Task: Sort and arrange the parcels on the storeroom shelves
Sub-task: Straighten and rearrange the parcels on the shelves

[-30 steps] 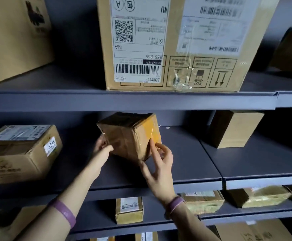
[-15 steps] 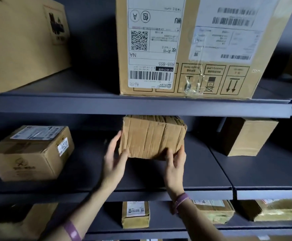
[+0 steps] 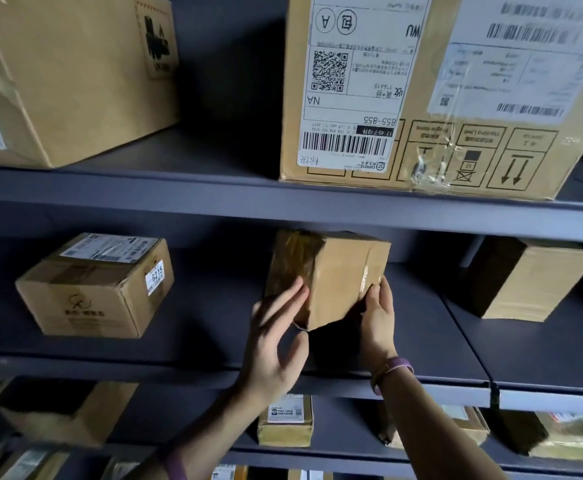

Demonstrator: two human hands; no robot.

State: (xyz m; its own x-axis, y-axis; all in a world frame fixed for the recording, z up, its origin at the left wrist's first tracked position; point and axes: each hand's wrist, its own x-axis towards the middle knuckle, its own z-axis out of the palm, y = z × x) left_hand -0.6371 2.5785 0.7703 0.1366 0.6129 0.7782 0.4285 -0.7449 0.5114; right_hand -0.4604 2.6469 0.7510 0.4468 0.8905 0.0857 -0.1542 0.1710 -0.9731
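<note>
A small taped cardboard parcel (image 3: pixel 338 271) is held tilted on one corner above the middle grey shelf (image 3: pixel 193 327). My left hand (image 3: pixel 276 337) grips its lower left side, fingers spread over the taped face. At the parcel's right edge my right hand (image 3: pixel 376 313) holds it with fingers on the tape. No label shows on the faces turned toward me.
A labelled box marked 6215 (image 3: pixel 96 285) sits left on the same shelf, a plain box (image 3: pixel 529 278) to the right. Two large cartons (image 3: pixel 432 91) (image 3: pixel 68 71) fill the upper shelf. Several small parcels (image 3: pixel 285 422) lie on the lower shelf.
The parcel has been rotated between both hands, from a broad crumpled face toward me to a corner-on view. The camera has moved closer.
</note>
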